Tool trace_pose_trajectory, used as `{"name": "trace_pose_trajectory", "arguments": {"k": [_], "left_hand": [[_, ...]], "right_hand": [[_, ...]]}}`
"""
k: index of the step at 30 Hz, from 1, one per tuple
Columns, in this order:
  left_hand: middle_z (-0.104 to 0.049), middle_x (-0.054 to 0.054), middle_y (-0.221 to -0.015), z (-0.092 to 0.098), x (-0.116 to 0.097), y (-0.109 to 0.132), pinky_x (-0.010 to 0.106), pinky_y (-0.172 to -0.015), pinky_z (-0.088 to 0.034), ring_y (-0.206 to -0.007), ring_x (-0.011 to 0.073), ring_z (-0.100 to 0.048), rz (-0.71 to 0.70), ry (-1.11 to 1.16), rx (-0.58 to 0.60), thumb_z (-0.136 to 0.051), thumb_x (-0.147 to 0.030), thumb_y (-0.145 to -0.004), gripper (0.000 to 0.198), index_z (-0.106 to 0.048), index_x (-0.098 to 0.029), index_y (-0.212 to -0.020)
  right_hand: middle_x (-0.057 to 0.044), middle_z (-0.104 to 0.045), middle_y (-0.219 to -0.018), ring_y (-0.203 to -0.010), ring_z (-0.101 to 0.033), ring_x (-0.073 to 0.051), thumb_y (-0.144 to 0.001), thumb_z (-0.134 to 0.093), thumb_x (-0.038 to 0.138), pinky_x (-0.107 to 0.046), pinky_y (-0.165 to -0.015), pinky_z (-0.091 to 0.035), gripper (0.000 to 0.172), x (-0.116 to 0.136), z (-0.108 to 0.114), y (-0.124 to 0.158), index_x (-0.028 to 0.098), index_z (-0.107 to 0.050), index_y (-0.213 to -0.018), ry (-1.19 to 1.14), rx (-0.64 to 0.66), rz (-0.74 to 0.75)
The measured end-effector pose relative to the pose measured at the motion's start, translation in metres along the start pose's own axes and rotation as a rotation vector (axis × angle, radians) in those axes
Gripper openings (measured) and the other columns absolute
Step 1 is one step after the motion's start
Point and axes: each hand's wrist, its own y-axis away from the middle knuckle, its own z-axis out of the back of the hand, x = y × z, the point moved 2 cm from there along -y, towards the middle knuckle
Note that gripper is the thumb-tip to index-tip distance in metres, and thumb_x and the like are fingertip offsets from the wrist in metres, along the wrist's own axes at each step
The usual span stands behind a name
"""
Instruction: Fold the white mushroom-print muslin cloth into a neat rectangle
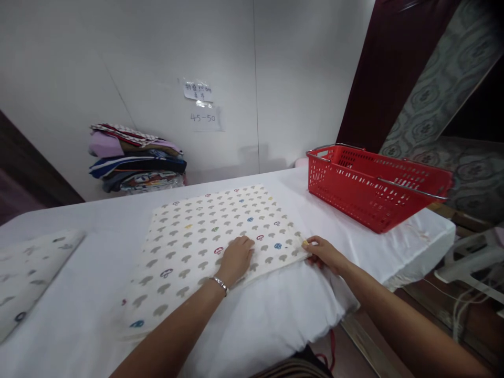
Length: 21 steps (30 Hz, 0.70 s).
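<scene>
Desk [102,257] draped in white, running across most of the scene. Red basket [350,194] at the far right, apart from the print. Mushroom-print cloth [214,215] spread flat over the desk's middle; number of layers hard to tell. Second cloth [31,281] at the left, partly out of view. Pile of fabrics [137,163] far left; what carries it is unclear. Left hand [236,257] palm down on the near part of the print, fingers loosely bent, grip released. Right hand [325,254] at the near right corner, grip pinching the print's edge. Step in hand, by my reading: straightening that corner. Next move seems to call for a steady left palm against creep and a light pull on the pinched edge.
</scene>
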Motion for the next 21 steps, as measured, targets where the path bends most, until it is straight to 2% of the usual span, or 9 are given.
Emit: {"name": "trace_pose_trajectory", "arguments": {"k": [2,4,10,14,18,21], "left_hand": [[-0.056,0.005,-0.107,-0.001,-0.008,-0.002,0.033,-0.084,-0.041,-0.099,0.0185,-0.049,-0.065,0.052,0.012,-0.042,-0.019,-0.086,0.021,-0.056,-0.021,-0.103],[-0.054,0.004,-0.117,-0.006,-0.013,-0.006,0.034,-0.09,-0.039,-0.108,0.0185,-0.046,-0.119,0.094,0.051,-0.043,-0.021,-0.087,0.025,-0.055,-0.023,-0.108],[-0.055,0.001,-0.123,-0.02,-0.004,-0.018,0.035,-0.095,-0.035,-0.112,0.0182,-0.045,-0.061,0.12,0.102,-0.045,-0.021,-0.086,0.023,-0.059,-0.023,-0.105],[-0.057,0.003,-0.117,-0.011,-0.01,-0.015,0.034,-0.092,-0.036,-0.109,0.018,-0.047,-0.071,0.161,0.085,-0.046,-0.018,-0.085,0.024,-0.058,-0.022,-0.105],[-0.059,0.003,-0.098,0.003,-0.033,0.003,0.032,-0.085,-0.039,-0.095,0.0171,-0.05,-0.157,0.182,0.041,-0.043,-0.026,-0.088,0.017,-0.059,-0.021,-0.094],[-0.057,0.003,-0.093,0.003,-0.048,0.017,0.033,-0.081,-0.038,-0.09,0.018,-0.048,-0.245,0.134,0.081,-0.049,-0.03,-0.086,0.014,-0.057,-0.019,-0.088]], "right_hand": [[0.002,-0.059,-0.066,-0.05,-0.057,-0.011,-0.072,-0.063,0.042,-0.016,-0.034,-0.031,0.052,0.002,0.001,0.004,0.021,-0.043,-0.115,-0.031,0.02,0.023],[0.003,-0.058,-0.067,-0.05,-0.056,-0.011,-0.073,-0.063,0.037,-0.017,-0.035,-0.032,0.059,0.003,0.003,0.007,0.023,-0.038,-0.124,-0.034,0.022,0.05],[0.005,-0.052,-0.059,-0.041,-0.045,-0.007,-0.073,-0.058,0.034,-0.018,-0.036,-0.032,0.051,-0.003,0.015,0.009,0.02,-0.043,-0.12,0.051,-0.049,0.064],[0.006,-0.052,-0.06,-0.04,-0.045,-0.007,-0.073,-0.058,0.035,-0.018,-0.035,-0.031,0.05,-0.008,0.015,0.007,0.021,-0.044,-0.12,0.07,-0.037,0.072],[0.006,-0.053,-0.062,-0.039,-0.045,-0.007,-0.073,-0.057,0.034,-0.018,-0.034,-0.031,0.049,-0.01,0.014,0.005,0.023,-0.044,-0.119,0.06,-0.028,0.071],[0.006,-0.052,-0.061,-0.039,-0.045,-0.007,-0.072,-0.057,0.033,-0.018,-0.034,-0.03,0.049,-0.009,0.014,0.006,0.022,-0.045,-0.118,0.055,-0.029,0.069]]}}
